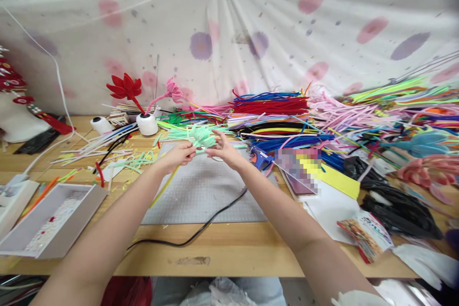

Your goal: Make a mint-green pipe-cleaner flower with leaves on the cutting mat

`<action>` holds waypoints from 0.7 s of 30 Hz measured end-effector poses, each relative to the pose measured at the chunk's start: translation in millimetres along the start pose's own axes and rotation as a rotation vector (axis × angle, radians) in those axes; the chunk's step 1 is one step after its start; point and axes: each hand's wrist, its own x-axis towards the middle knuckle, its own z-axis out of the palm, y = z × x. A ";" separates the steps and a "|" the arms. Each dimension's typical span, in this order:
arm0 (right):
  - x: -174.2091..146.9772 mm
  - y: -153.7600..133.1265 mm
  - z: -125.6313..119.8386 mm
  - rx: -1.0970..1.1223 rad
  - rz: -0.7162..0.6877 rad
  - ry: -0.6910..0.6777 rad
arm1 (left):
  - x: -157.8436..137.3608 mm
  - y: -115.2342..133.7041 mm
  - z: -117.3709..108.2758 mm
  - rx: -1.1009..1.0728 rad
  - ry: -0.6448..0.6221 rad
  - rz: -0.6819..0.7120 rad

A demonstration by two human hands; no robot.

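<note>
Both hands meet around a mint-green fuzzy flower head of looped chenille stems [203, 136], raised in view over the far edge of a grey gridded cutting mat [201, 203]. Pinched at the flower's near-left side, the left hand [182, 154] has its thumb and fingers closed on the base; the right hand [226, 151] comes from the other side with fingers spread and curved, thumb low, index high, against the right flank of the loops, and whether it grips or only rests there I cannot tell. From beneath the left hand a thin yellow stem [166, 184] slants toward the mat's near left corner; its join to the flower is hidden by the fingers. If they are one piece, the long axis runs from that corner up to the flower, with the left hand nearer the stem and the right hand beside the loops only. Just beyond, loose pale-green chenille strips [174, 131] lie toward the back of the wooden worktop [251, 253]. A blue hot-glue gun [261, 158] sits at the mat's far right corner, on the right hand's side, and a black cable [215, 215] crosses the mat's near edge below the forearms.
</note>
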 end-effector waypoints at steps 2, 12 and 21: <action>6.1 1.0 -0.8 0.048 0.017 0.036 | 4.5 -1.6 7.6 -0.135 0.010 -0.020; 31.0 13.5 1.5 0.050 -0.035 -0.167 | 7.1 -14.8 8.7 -0.509 -0.066 -0.004; 57.4 20.3 28.2 -0.562 -0.228 -0.046 | -9.2 -13.5 -3.1 -0.445 -0.042 0.073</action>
